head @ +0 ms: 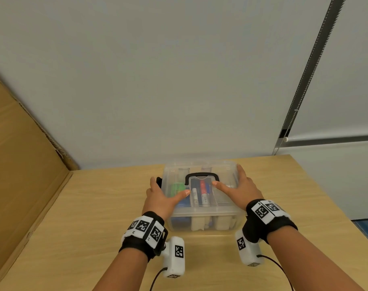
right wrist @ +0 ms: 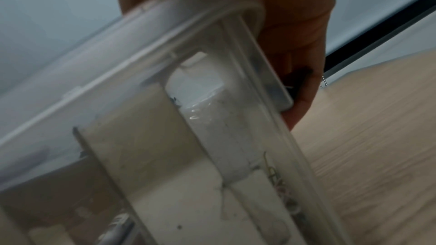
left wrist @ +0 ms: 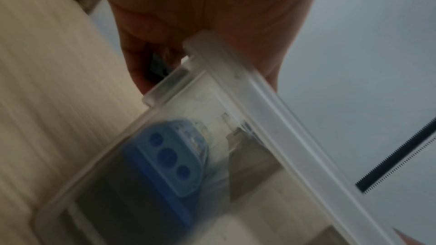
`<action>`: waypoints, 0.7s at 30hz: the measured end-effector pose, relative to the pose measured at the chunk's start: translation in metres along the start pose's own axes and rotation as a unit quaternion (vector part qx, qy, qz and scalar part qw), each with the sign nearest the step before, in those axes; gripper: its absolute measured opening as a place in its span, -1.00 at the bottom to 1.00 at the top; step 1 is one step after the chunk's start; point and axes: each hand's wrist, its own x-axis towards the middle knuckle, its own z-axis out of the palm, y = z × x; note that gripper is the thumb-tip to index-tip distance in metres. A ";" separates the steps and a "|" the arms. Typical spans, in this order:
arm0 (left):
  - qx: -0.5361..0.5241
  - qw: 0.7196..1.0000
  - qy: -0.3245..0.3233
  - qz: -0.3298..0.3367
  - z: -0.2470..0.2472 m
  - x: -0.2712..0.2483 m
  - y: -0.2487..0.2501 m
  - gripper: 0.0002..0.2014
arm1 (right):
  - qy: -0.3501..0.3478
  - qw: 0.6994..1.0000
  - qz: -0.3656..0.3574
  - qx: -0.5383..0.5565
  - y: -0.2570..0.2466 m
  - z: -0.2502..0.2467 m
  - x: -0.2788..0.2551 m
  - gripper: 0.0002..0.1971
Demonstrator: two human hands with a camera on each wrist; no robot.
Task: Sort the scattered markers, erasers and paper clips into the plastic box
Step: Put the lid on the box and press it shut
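Note:
The clear plastic box (head: 202, 222) stands on the wooden table with its lid (head: 225, 175) on and a black handle (head: 202, 175) lying flat on top. Through the lid I see markers (head: 199, 195) and a green item (head: 177, 187). My left hand (head: 161, 196) grips the box's left side: thumb on the lid, fingers curled down at a black latch (left wrist: 156, 66). My right hand (head: 241, 189) grips the right side the same way, its fingers over the other latch (right wrist: 297, 77). A blue eraser (left wrist: 169, 154) and paper clips (right wrist: 280, 185) show through the walls.
A large cardboard sheet (head: 21, 164) leans along the table's left edge. A white wall stands just behind the box. A blind's bead chain (head: 300, 91) hangs at the right, where the table (head: 95, 206) ends.

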 end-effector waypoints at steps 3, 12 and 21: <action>0.107 0.992 0.051 0.041 -0.001 -0.003 0.002 0.21 | -0.003 1.000 0.001 0.011 -0.001 -0.001 -0.001 0.20; 0.065 0.996 0.048 0.036 -0.002 0.011 0.003 0.20 | -0.012 0.999 0.001 0.038 0.001 -0.002 0.005 0.25; -0.075 0.996 0.019 0.037 0.005 0.017 0.004 0.06 | -0.021 0.999 -0.010 0.043 0.004 -0.003 0.014 0.23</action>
